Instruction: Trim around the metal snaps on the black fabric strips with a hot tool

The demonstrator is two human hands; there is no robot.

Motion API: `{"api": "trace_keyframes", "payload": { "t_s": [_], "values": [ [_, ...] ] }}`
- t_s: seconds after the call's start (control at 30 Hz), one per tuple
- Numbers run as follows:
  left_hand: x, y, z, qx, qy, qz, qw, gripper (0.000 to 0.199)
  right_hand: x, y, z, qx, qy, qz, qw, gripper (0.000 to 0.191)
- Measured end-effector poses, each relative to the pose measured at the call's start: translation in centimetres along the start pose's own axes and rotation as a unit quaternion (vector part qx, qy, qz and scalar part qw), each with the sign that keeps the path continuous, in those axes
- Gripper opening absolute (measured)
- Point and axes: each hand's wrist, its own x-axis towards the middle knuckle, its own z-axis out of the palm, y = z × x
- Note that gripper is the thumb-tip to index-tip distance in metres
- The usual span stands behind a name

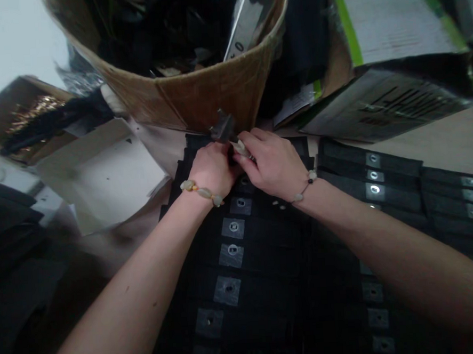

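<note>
Two hands, the left hand (214,170) and right hand (270,164), meet with their fingers (254,139) clamped on a small dark piece (222,127), just before a cardboard bin (199,96), above rows of black eyeleted strips (241,262) on the bench (451,150).

A big brown basket (199,96) stands at the back of a tan table (447,151). Up to the left of the basket is a pale wall (7,41). The light is dim, and the room looks dark low down on the left.
</note>
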Motion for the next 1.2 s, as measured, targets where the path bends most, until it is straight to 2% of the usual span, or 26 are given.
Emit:
{"api": "trace_keyframes", "payload": {
  "t_s": [0.07, 0.1, 0.2, 0.23, 0.3, 0.4, 0.53, 0.63, 0.97, 1.2],
  "values": [
    [0.1, 0.2, -0.3, -0.028, 0.005, -0.008, 1.000, 0.026, -0.8, 1.3, 0.4, 0.106, 0.063, 0.048, 0.991, 0.016],
    [0.2, 0.4, -0.5, -0.038, 0.002, -0.015, 0.999, 0.028, -1.2, 2.0, 0.7, 0.171, 0.104, 0.083, 0.976, 0.019],
    [0.8, 0.9, -0.6, -0.043, 0.016, -0.014, 0.999, 0.024, -1.8, 4.2, 1.5, 0.337, 0.208, 0.187, 0.899, 0.032],
    [1.0, 1.0, -0.5, -0.035, 0.028, -0.007, 0.999, 0.023, -1.9, 4.8, 1.7, 0.370, 0.225, 0.205, 0.878, 0.036],
    [1.4, 1.2, -0.2, -0.010, 0.047, 0.009, 0.999, 0.022, -1.6, 5.4, 2.0, 0.407, 0.227, 0.209, 0.860, 0.043],
    [1.6, 1.3, 0.4, 0.024, 0.048, 0.024, 0.998, 0.022, -1.2, 5.7, 2.0, 0.401, 0.206, 0.175, 0.875, 0.041],
    [1.6, 1.2, 0.7, 0.047, 0.046, 0.012, 0.998, 0.023, -0.9, 5.7, 1.7, 0.319, 0.212, 0.122, 0.916, 0.030],
    [1.6, 1.2, 0.8, 0.043, 0.040, 0.004, 0.998, 0.024, -0.8, 5.7, 1.5, 0.278, 0.199, 0.108, 0.934, 0.023],
    [1.7, 1.3, 0.9, 0.035, 0.034, -0.009, 0.999, 0.023, 0.3, 5.0, 2.0, 0.182, 0.182, 0.083, 0.963, 0.021],
    [1.3, 0.7, 1.0, 0.021, 0.079, 0.017, 0.997, 0.020, 0.7, 4.8, 2.0, 0.119, 0.156, 0.049, 0.979, 0.026]
  ]
}}
